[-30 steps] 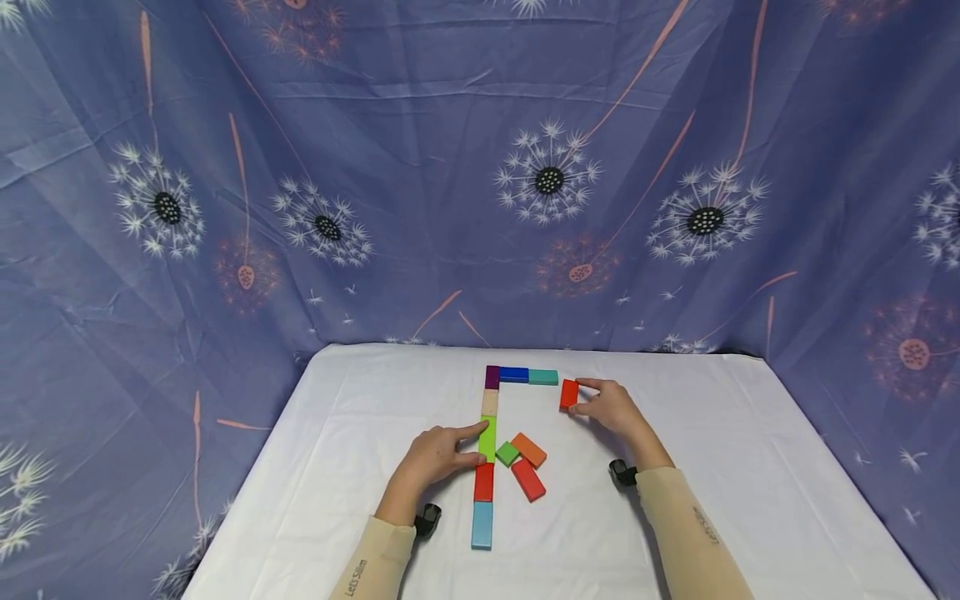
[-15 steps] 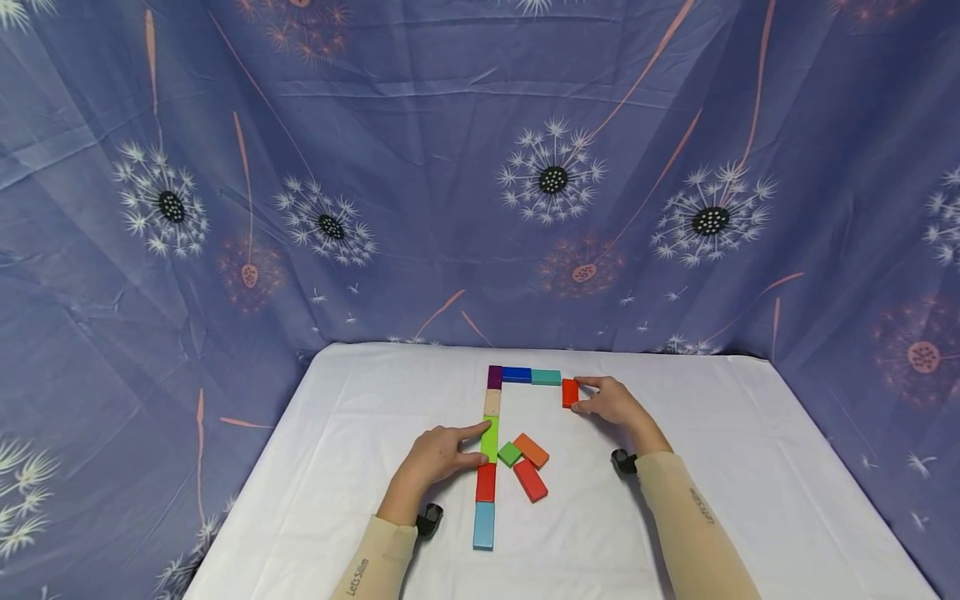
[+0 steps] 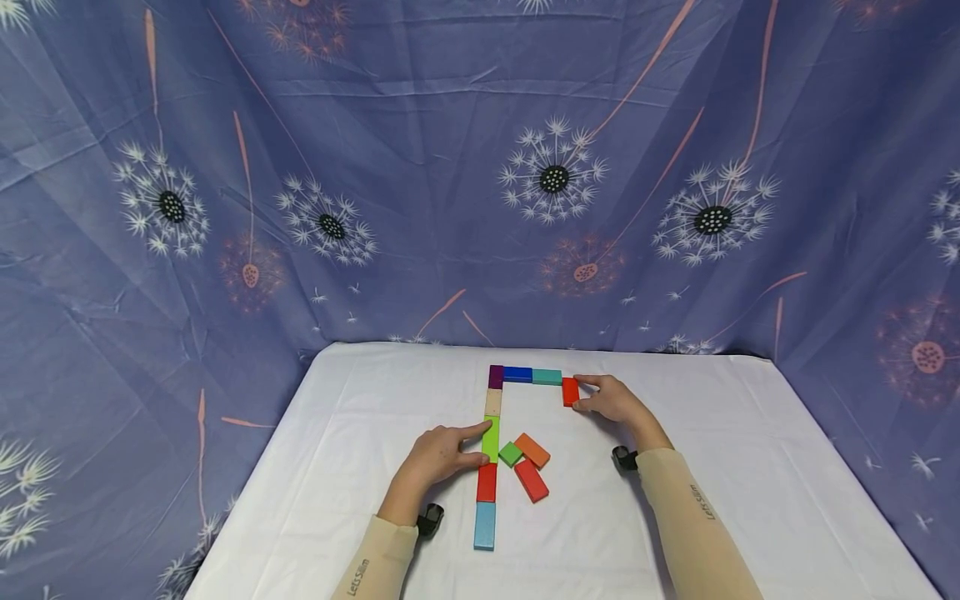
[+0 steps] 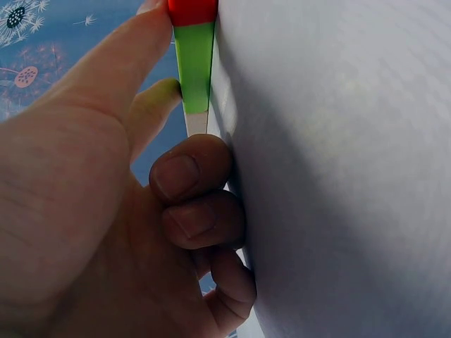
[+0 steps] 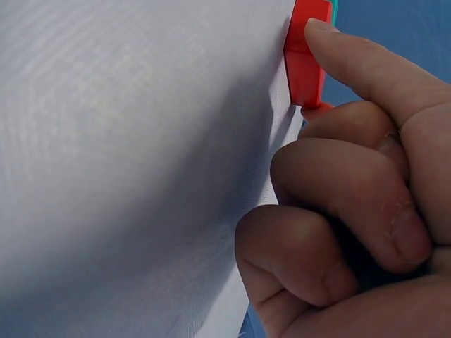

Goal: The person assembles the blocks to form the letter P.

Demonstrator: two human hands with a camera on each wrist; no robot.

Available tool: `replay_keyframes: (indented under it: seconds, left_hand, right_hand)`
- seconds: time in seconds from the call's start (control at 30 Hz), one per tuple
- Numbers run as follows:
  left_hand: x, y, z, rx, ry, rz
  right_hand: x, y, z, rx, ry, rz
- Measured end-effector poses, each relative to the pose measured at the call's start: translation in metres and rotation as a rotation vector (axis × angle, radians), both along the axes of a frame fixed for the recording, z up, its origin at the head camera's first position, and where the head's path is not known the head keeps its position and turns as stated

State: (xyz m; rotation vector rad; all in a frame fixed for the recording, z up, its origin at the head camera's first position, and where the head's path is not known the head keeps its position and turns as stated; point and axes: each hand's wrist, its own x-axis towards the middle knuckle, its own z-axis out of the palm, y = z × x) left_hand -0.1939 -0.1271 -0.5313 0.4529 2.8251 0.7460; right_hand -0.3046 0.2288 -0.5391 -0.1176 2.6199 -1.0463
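Observation:
In the head view, my right hand (image 3: 611, 400) pinches a red block (image 3: 571, 392) between index finger and thumb, at the right end of a teal block (image 3: 547, 377). Whether those two blocks touch I cannot tell. My left hand (image 3: 438, 454) rests index fingertip and thumb on a lime green block (image 3: 491, 439), its other fingers curled beneath in the left wrist view. That block lies in a column between a beige block (image 3: 492, 402) and a second red block (image 3: 487, 482). A light blue block (image 3: 484, 525) forms the near end.
A purple block (image 3: 496, 377) and a blue block (image 3: 517, 374) join the column's far end to the teal one. Right of the column lie a loose small green block (image 3: 511, 454), orange block (image 3: 532, 450) and red block (image 3: 532, 481). A white cloth (image 3: 315, 500) covers the table.
My right hand has brought the pinched red block slightly up toward the teal block's end and straightened it. The left hand stays on the lime green block.

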Motion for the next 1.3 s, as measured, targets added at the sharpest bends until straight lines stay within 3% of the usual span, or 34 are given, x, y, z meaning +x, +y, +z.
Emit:
replay_keyframes:
  seconds: [0.3, 0.57, 0.87, 1.07, 1.3]
  left_hand:
    - [-0.001, 0.000, 0.001, -0.007, -0.004, -0.005]
    - [-0.001, 0.000, 0.002, -0.006, -0.009, -0.011]
    - [-0.002, 0.000, -0.002, -0.012, -0.020, 0.001]
    - [-0.003, 0.000, -0.003, -0.017, -0.019, 0.005]
    - [-0.002, 0.000, 0.000, -0.009, -0.022, -0.004]
  right_hand:
    - [0.002, 0.002, 0.001, -0.014, -0.003, -0.004]
    - [0.018, -0.001, 0.014, -0.114, 0.052, -0.059]
    - [0.054, -0.038, 0.026, -0.217, 0.080, 0.018]
    - [0.071, -0.064, 0.021, -0.229, 0.102, 0.120]
    - [0.082, -0.083, 0.011, -0.225, 0.056, 0.201]
